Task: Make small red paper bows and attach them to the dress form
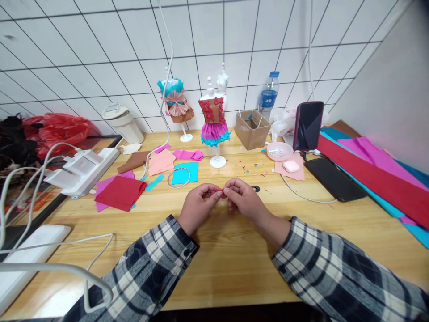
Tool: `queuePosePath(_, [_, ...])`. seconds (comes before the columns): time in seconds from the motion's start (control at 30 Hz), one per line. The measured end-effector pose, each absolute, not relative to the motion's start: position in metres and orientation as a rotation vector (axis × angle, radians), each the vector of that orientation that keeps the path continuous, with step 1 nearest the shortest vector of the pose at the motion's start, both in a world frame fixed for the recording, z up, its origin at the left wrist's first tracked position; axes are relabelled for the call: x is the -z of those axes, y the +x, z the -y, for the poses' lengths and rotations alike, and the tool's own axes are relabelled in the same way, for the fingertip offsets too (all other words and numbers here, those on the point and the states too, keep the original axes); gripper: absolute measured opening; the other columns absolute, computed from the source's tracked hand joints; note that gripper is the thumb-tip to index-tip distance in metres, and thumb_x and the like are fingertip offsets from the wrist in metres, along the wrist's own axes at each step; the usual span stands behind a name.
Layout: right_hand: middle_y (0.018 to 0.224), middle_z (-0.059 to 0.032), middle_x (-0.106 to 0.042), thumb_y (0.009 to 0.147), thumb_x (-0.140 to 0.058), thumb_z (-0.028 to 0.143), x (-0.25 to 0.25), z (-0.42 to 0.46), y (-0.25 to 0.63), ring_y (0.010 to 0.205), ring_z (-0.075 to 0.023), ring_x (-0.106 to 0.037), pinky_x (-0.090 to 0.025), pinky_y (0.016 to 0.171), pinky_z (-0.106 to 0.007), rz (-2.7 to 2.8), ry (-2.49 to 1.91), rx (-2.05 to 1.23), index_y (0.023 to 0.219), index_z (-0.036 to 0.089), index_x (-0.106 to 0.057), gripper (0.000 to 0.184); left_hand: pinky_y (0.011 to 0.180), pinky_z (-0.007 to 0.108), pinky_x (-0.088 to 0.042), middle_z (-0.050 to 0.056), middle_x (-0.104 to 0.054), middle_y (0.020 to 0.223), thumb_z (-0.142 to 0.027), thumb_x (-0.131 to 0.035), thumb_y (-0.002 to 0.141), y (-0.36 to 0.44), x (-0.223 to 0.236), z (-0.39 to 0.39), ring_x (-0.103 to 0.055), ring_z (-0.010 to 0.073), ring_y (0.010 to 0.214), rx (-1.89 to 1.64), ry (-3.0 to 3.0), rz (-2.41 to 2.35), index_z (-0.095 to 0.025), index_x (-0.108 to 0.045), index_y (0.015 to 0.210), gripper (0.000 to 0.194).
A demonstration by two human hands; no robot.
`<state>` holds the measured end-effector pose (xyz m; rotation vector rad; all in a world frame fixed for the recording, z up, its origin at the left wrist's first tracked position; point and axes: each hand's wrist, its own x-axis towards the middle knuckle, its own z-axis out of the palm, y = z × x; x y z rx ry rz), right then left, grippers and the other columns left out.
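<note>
My left hand (201, 205) and my right hand (245, 201) meet fingertip to fingertip above the table. Pinched between them is a small piece of red paper (223, 193), mostly hidden by the fingers. Beyond the hands stands a mini dress form (214, 123) wearing a brown top with red bows and a magenta skirt edged in blue. A black-handled tool (255, 188), perhaps small scissors, lies partly behind my right hand. Tiny red and blue paper scraps (246, 171) are strewn past it.
Red paper sheets (120, 193) and a metal ring (178, 178) on blue paper lie left. A second dressed form (177, 105), cardboard box (253, 129) and water bottle (268, 96) stand behind. A phone (308, 126) stands right; a power strip (90, 172) with cables is left.
</note>
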<state>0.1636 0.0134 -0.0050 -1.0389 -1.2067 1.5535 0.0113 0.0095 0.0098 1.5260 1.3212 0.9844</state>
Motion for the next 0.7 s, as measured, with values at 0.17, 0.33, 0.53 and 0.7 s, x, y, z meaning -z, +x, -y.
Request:
queuePosePath(0.17, [0.065,0.0064,-0.052,0.076,-0.06,0.035,0.006,-0.0136,0.1652,0.041,-0.0058,-0.045,-0.039,0.039,-0.019,1.249,-1.071,-1.518,0.081,0.02,-0.053,0.017,0.07,0.027,-0.047,0.004,-0.068,0.08,-0.036,-0.066,0.074,0.0103,-0.009,-0.0094,-0.061,0.016,0.074,-1.006,1.439,-1.3,-0.015,-0.065,0.082,0.023])
queuePosePath(0.33, [0.064,0.0053,-0.049,0.075,-0.063,0.036,0.0067,-0.0137,0.1665,0.045,-0.0069,-0.044,-0.041,0.038,-0.02,1.287,-1.089,-1.479,0.08,0.019,-0.056,0.019,0.071,0.027,-0.047,0.003,-0.067,0.079,-0.038,-0.066,0.074,0.0093,-0.0071,-0.0101,-0.06,0.0157,0.074,-1.041,1.385,-1.281,-0.015,-0.064,0.081,0.024])
queuePosePath(0.53, [0.067,0.0034,-0.051,0.073,-0.065,0.037,0.0091,-0.0151,0.1661,0.053,-0.0087,-0.044,-0.041,0.039,-0.018,1.245,-1.093,-1.478,0.08,0.019,-0.058,0.021,0.069,0.026,-0.046,0.002,-0.067,0.078,-0.039,-0.066,0.074,0.0088,-0.0079,-0.0097,-0.059,0.0149,0.072,-1.041,1.398,-1.301,-0.015,-0.064,0.081,0.025])
queuePosePath(0.7, [0.067,0.0033,-0.052,0.071,-0.066,0.039,0.0081,-0.0145,0.1655,0.053,-0.0088,-0.045,-0.041,0.04,-0.019,1.225,-1.086,-1.497,0.08,0.019,-0.059,0.023,0.065,0.025,-0.046,0.002,-0.066,0.074,-0.041,-0.068,0.071,0.0092,-0.0082,-0.0094,-0.058,0.0148,0.069,-1.009,1.419,-1.311,-0.015,-0.064,0.08,0.027])
